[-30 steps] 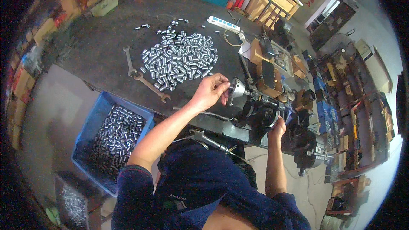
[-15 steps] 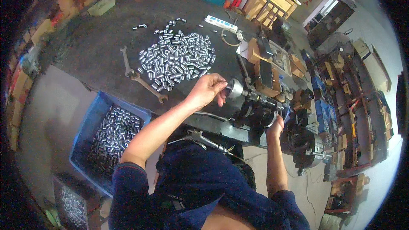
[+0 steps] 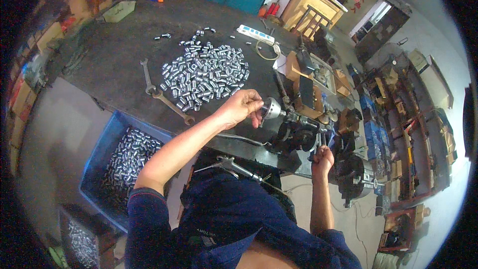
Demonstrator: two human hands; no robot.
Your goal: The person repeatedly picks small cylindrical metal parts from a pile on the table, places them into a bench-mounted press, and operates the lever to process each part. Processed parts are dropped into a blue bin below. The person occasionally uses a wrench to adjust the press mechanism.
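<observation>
My left hand [image 3: 242, 107] is closed, thumb and fingertips pinched together at the face of a round silver chuck [image 3: 272, 108]. Whatever sits between those fingers is hidden. The chuck belongs to a small dark bench machine [image 3: 298, 134] at the table's near edge. At the machine's right end, my right hand [image 3: 323, 159] is curled round a lever handle [image 3: 319, 142]. Beyond my left hand lies a heap of short shiny metal sleeves [image 3: 204, 74] on the dark table [image 3: 109, 50]. Two open-ended wrenches [image 3: 170, 105] rest left of the heap.
A blue bin [image 3: 94, 169] full of similar sleeves stands below the table's left edge. An air gun [image 3: 234, 165] hangs in front of me. A white power strip [image 3: 255, 34] and wooden blocks [image 3: 304, 97] lie behind the machine. Crowded shelves [image 3: 413, 134] line the right.
My right hand has moved down and toward me, with the lever swung along. My left hand stays at the chuck. The view has shifted slightly.
</observation>
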